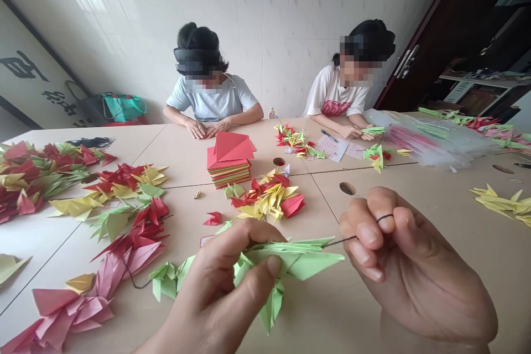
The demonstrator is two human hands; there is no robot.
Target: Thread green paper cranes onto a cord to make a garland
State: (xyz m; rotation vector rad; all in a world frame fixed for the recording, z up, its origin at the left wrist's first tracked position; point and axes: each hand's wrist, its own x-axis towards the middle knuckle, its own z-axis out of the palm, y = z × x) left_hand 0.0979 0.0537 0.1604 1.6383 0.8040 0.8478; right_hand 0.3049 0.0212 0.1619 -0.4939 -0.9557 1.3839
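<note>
In the head view, the left hand (232,282) has its grip pinched narrow, thumb against fingers, on green folded papers (313,264) just above the near part of the counter (332,318). A dark cord (341,241) comes out of their right end and runs to the right hand (418,271), whose grip is closed on it, with the cord passing across the fingers near the thumb tip. More green folds hang below and to the left of the left hand, and a dark line curves from there toward pink folded pieces (72,310) at the near left.

Beyond these lie red folded pieces (143,232) and, at the far left, a mixed red and green heap (37,174). Near the middle, a stack of paper squares (229,163), red on top, stands behind a yellow and red pile (269,199); a single red fold (213,218) sits just beside that pile.

Across the counter, a person in light blue (215,100) has both hands on red paper. To the right, a person in a white top (340,91) holds green strips (374,130), near printed sheets (333,149), a pen (329,135) and clear plastic bags (452,144).
</note>
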